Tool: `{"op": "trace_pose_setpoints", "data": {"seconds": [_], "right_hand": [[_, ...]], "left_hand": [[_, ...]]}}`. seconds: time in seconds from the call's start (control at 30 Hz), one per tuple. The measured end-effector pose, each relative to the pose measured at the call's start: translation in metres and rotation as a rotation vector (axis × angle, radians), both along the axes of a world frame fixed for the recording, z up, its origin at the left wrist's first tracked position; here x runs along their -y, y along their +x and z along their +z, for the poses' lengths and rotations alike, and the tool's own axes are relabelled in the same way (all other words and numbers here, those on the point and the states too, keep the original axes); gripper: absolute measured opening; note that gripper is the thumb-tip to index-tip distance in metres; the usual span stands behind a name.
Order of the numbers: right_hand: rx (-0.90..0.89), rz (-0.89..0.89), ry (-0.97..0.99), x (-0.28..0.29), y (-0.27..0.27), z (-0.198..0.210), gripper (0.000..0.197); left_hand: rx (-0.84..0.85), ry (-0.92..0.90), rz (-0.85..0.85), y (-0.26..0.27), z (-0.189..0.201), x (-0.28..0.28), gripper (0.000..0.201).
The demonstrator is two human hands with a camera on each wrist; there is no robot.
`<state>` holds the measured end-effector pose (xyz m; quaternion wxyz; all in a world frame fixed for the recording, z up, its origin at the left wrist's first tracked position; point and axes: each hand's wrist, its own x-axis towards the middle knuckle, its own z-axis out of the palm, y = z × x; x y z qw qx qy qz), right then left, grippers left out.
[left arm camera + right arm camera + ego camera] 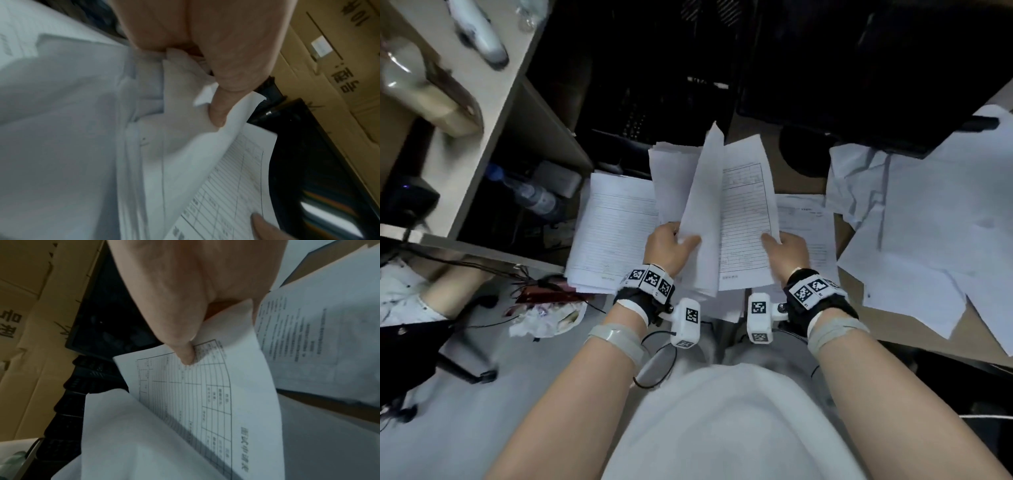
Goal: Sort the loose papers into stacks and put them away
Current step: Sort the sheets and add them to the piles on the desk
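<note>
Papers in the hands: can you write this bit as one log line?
step: sorting | left hand: holds bundle | right hand: pinches form | sorted stack: on floor

Head looks down; both wrists close, sharing the gridded sheet [232,186]

Thin matt white paper in both hands here: the left hand [667,247] pinches a blank sheet [700,219], soft and curling, and the right hand [788,249] grips a printed form [746,212], smooth, ruled in fine black lines. Just left of the left hand lies a stack of lined forms [613,233], same dull paper. Right of the right hand, creased, rumpled loose sheets [914,219] over plain brown cardboard [914,325]. Beyond the hands, a glossy black plastic monitor [859,68].
</note>
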<state>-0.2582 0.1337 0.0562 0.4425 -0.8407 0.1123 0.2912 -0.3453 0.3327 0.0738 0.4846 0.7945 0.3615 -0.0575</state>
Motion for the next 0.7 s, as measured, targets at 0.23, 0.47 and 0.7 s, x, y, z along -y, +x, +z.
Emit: {"op": "trace_pose_setpoints", "data": {"seconds": [0.23, 0.47, 0.7], "right_hand": [[-0.044, 0.095, -0.030, -0.034, -0.012, -0.020, 0.036], [-0.133, 0.187, 0.025, -0.097, -0.040, -0.029, 0.043], [-0.252, 0.183, 0.027, -0.182, -0.064, -0.078, 0.051]], "left_hand": [[-0.010, 0.125, 0.312, -0.051, 0.012, -0.050, 0.033], [0.075, 0.120, 0.425, -0.081, 0.016, -0.102, 0.035], [0.063, 0.079, 0.299, -0.085, -0.008, -0.159, 0.007]]}}
